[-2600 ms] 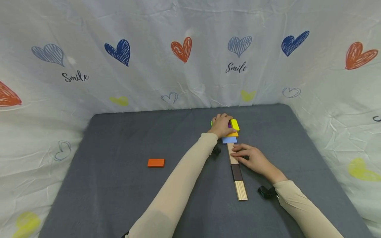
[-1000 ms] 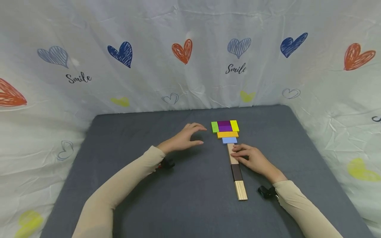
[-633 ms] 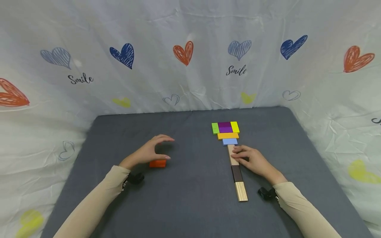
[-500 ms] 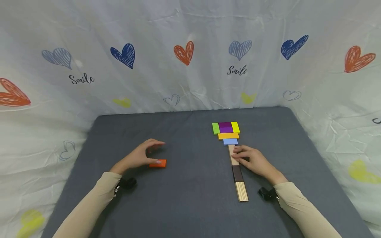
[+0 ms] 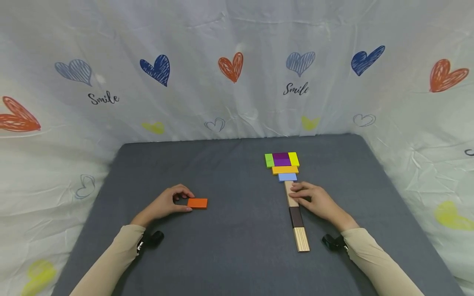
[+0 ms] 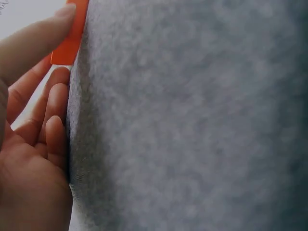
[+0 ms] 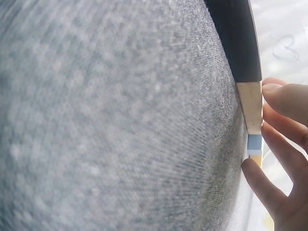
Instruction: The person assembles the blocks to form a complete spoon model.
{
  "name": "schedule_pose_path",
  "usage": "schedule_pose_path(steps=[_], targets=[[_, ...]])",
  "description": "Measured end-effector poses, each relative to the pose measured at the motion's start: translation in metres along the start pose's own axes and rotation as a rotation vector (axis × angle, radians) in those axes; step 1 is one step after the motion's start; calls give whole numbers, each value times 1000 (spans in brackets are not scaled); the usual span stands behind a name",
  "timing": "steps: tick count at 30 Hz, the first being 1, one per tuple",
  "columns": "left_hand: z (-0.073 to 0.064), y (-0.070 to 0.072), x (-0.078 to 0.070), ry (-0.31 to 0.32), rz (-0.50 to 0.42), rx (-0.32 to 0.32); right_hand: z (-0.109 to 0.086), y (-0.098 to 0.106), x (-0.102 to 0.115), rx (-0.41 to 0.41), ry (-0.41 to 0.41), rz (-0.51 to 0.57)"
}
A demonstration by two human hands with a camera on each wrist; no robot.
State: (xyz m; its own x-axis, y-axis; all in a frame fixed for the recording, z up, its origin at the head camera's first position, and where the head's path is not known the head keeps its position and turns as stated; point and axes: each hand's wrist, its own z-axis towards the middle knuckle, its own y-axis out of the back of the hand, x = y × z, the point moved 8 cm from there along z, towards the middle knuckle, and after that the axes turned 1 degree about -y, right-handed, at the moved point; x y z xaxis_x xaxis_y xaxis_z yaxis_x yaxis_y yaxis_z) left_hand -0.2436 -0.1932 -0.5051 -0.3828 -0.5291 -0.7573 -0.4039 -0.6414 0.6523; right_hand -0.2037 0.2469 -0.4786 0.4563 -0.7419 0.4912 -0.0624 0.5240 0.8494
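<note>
At the left of the table, my left hand (image 5: 162, 205) pinches the left end of an orange block (image 5: 198, 203), thumb on the near side and fingers on the far side. The left wrist view shows the thumb against the orange block (image 6: 70, 47). On the right, my right hand (image 5: 320, 203) rests its relaxed fingertips on a pale wooden block (image 5: 289, 195), which lies flat in a line of blocks. In the right wrist view, thumb and fingers lie along the upper face of the pale wooden block (image 7: 250, 103).
Below the pale block lie a dark brown block (image 5: 296, 217) and a striped wooden block (image 5: 301, 239). Above it sit a blue block (image 5: 287, 177), an amber block (image 5: 284, 169), then green (image 5: 268, 160), purple (image 5: 281, 159) and yellow (image 5: 293, 159) blocks. A heart-print curtain (image 5: 259, 102) hangs behind.
My left hand has left the far end of the block arrangement, moved left and toward me, and now grips the orange block. The right hand stays in place on the pale block.
</note>
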Motion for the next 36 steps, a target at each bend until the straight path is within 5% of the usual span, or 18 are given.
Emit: schedule_pose_path(steps=[23,36], targets=[[-1,2,-5,43,56,-42,-2,-2,-1,6,-18,11],[34,6,-24,9,31,-104,0,-2,-2,6,-24,20]])
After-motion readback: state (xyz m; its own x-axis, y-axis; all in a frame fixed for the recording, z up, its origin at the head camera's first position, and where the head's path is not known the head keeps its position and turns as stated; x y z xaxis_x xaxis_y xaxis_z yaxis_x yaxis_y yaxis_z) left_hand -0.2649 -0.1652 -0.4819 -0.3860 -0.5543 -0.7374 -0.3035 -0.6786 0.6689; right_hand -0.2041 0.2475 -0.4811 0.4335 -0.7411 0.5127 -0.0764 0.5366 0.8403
